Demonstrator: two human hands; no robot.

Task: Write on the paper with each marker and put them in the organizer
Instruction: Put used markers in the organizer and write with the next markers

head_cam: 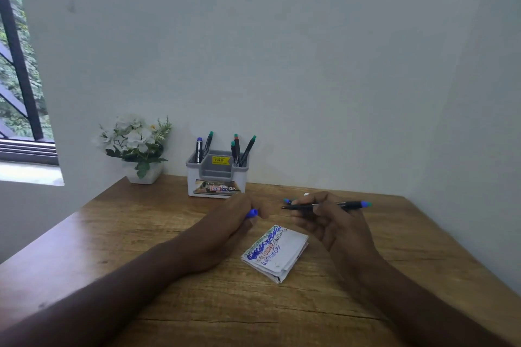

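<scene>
A folded white paper (277, 255) with green, blue and red scribbles lies on the wooden desk (141, 234). My right hand (327, 222) holds a black marker (346, 205) with a blue end level above the paper, its bare tip pointing left. My left hand (236, 220) pinches a blue cap (251, 213), a short gap from that tip. Another marker's blue-green end (288, 200) peeks out behind my right hand. The grey-and-white organizer (216, 177) stands at the back against the wall with several markers upright in it.
A white pot of white flowers (138, 149) stands at the desk's back left corner, left of the organizer. A barred window (19, 79) is at far left. White walls close in behind and on the right.
</scene>
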